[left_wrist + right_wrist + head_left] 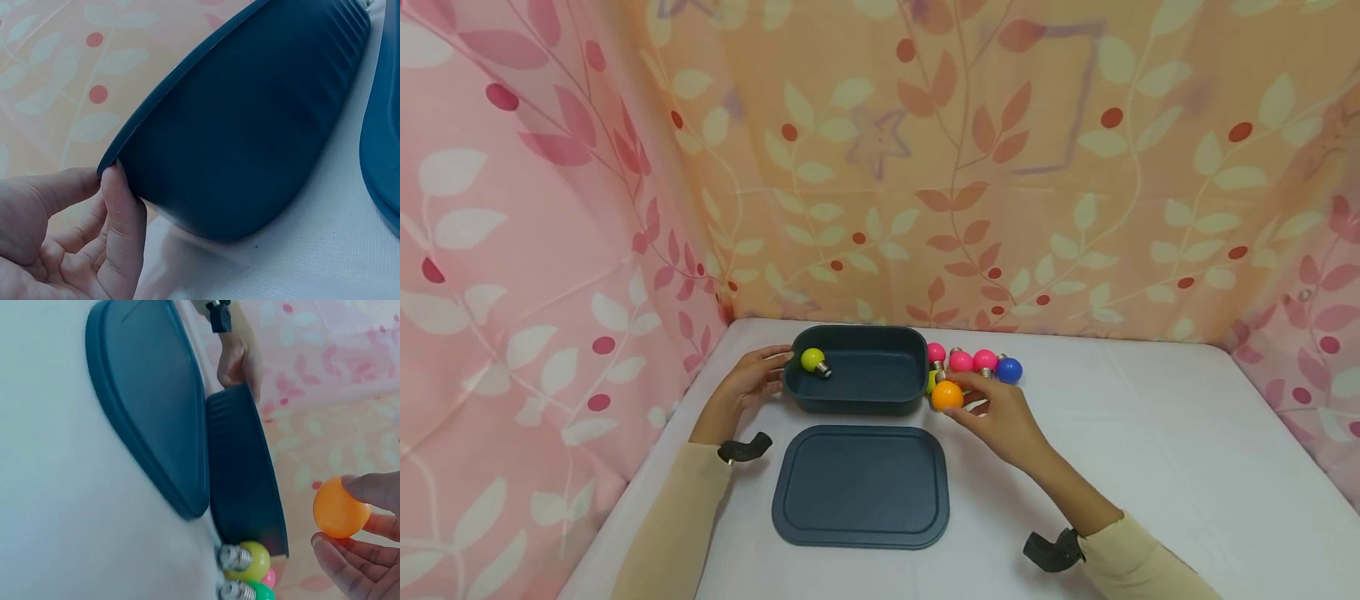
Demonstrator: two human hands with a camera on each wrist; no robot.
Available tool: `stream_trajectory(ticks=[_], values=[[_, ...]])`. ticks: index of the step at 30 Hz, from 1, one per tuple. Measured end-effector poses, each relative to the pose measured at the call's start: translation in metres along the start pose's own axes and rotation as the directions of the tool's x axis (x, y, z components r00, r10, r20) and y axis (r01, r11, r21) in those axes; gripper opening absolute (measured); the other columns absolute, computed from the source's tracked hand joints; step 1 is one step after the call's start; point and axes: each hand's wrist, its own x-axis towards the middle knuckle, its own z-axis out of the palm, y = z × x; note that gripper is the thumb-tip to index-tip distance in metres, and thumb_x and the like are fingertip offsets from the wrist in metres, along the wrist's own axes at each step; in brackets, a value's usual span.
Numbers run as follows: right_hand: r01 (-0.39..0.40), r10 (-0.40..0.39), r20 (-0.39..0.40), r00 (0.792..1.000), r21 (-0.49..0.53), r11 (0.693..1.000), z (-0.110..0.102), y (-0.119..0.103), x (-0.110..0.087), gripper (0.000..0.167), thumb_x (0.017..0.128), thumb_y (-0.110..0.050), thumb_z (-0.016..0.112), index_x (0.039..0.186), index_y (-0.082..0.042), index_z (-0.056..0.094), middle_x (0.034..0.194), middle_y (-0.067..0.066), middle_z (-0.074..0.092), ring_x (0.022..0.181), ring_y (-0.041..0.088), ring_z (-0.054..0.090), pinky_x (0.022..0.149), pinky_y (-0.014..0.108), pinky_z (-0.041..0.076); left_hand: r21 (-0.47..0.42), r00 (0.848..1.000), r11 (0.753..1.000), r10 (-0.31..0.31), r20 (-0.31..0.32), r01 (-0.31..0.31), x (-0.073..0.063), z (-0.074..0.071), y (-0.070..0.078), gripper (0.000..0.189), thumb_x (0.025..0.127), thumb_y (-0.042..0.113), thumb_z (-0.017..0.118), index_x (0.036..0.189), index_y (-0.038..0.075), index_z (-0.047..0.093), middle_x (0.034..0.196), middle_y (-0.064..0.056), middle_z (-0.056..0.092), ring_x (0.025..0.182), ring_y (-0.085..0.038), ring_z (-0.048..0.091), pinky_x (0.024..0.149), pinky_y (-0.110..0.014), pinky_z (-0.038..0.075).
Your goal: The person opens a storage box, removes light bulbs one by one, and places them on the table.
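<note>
A dark blue rectangular container [856, 402] stands on the table with one yellow-green light bulb [812, 360] lying inside at its left end. My left hand [756, 379] pinches the container's left rim; the thumb and a finger [119, 194] meet the lip in the left wrist view. Off the container's right end, my right hand [1000, 417] holds an orange light bulb [947, 396] between thumb and fingertips. In the right wrist view the orange bulb [340, 509] is raised off the table. Behind it, another yellow-green bulb [257, 559] rests against the container's end.
Right of the container lie several more bulbs: pink ones [985, 360], a blue one [1010, 371] and a green one [264, 591]. A flat dark blue lid [861, 487] lies in front of the container. Patterned curtains [880, 250] hang behind the white table [1150, 467].
</note>
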Motion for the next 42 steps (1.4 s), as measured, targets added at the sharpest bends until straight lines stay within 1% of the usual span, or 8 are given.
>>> stream_trajectory(ticks=[5, 14, 21, 25, 28, 34, 42], values=[[-0.032, 0.032, 0.001, 1.000, 0.010, 0.999, -0.010, 0.011, -0.007, 0.052, 0.085, -0.018, 0.084, 0.134, -0.015, 0.067, 0.119, 0.004, 0.072, 0.095, 0.019, 0.069, 0.075, 0.026, 0.060, -0.003, 1.000, 1.000, -0.007, 0.003, 0.007, -0.001, 0.000, 0.000, 0.050, 0.102, 0.020, 0.064, 0.146, 0.005, 0.047, 0.089, 0.001, 0.064, 0.069, -0.010, 0.060, 0.060, -0.019, 0.055], [-0.072, 0.072, -0.023, 0.997, -0.024, 0.997, -0.018, 0.033, -0.018, 0.048, 0.086, -0.016, 0.083, 0.131, -0.009, 0.068, 0.116, 0.009, 0.072, 0.092, 0.021, 0.071, 0.076, 0.027, 0.060, 0.000, 1.000, 1.000, -0.009, -0.001, 0.009, -0.001, -0.002, -0.001, 0.053, 0.101, 0.021, 0.066, 0.147, 0.004, 0.046, 0.090, 0.000, 0.065, 0.070, -0.011, 0.061, 0.061, -0.019, 0.056], [-0.082, 0.078, -0.057, 0.995, -0.057, 0.995, -0.027, 0.053, -0.021, 0.048, 0.086, -0.018, 0.083, 0.131, -0.009, 0.067, 0.116, 0.011, 0.072, 0.093, 0.024, 0.071, 0.076, 0.024, 0.059, 0.003, 1.000, 1.000, -0.005, -0.004, 0.005, -0.002, 0.000, -0.001, 0.055, 0.100, 0.022, 0.067, 0.147, 0.004, 0.047, 0.094, -0.001, 0.064, 0.072, -0.011, 0.060, 0.061, -0.020, 0.055], [-0.097, 0.092, -0.070, 0.993, -0.064, 0.993, -0.031, 0.061, -0.019, 0.047, 0.086, -0.017, 0.083, 0.130, -0.009, 0.068, 0.115, 0.012, 0.072, 0.093, 0.024, 0.071, 0.076, 0.023, 0.059, 0.001, 1.000, 1.000, 0.001, -0.003, -0.001, -0.002, 0.000, -0.001, 0.055, 0.099, 0.022, 0.068, 0.147, 0.004, 0.047, 0.093, 0.000, 0.064, 0.072, -0.011, 0.060, 0.061, -0.020, 0.056], [-0.110, 0.105, -0.070, 0.992, -0.064, 0.992, -0.031, 0.066, -0.018, 0.047, 0.087, -0.017, 0.083, 0.130, -0.009, 0.068, 0.115, 0.011, 0.072, 0.092, 0.023, 0.071, 0.076, 0.022, 0.058, 0.003, 1.000, 1.000, 0.003, 0.000, -0.003, -0.001, 0.000, -0.001, 0.056, 0.099, 0.023, 0.068, 0.148, 0.004, 0.046, 0.092, 0.000, 0.065, 0.072, -0.011, 0.061, 0.061, -0.020, 0.056], [-0.141, 0.137, -0.055, 0.989, -0.071, 0.988, -0.029, 0.075, -0.017, 0.047, 0.087, -0.016, 0.082, 0.131, -0.008, 0.067, 0.115, 0.013, 0.071, 0.092, 0.023, 0.071, 0.076, 0.026, 0.060, 0.009, 1.000, 1.000, -0.002, 0.000, 0.002, -0.001, -0.001, -0.001, 0.057, 0.100, 0.024, 0.067, 0.149, 0.004, 0.046, 0.091, 0.000, 0.065, 0.070, -0.010, 0.061, 0.061, -0.019, 0.055], [-0.167, 0.166, -0.029, 0.986, -0.077, 0.983, -0.025, 0.084, -0.017, 0.046, 0.087, -0.009, 0.080, 0.131, -0.007, 0.067, 0.122, 0.016, 0.070, 0.093, 0.025, 0.071, 0.077, 0.029, 0.060, 0.010, 1.000, 1.000, -0.004, -0.013, 0.004, -0.001, 0.001, 0.001, 0.055, 0.100, 0.023, 0.067, 0.148, 0.005, 0.047, 0.096, 0.000, 0.064, 0.071, -0.010, 0.061, 0.061, -0.019, 0.055]])
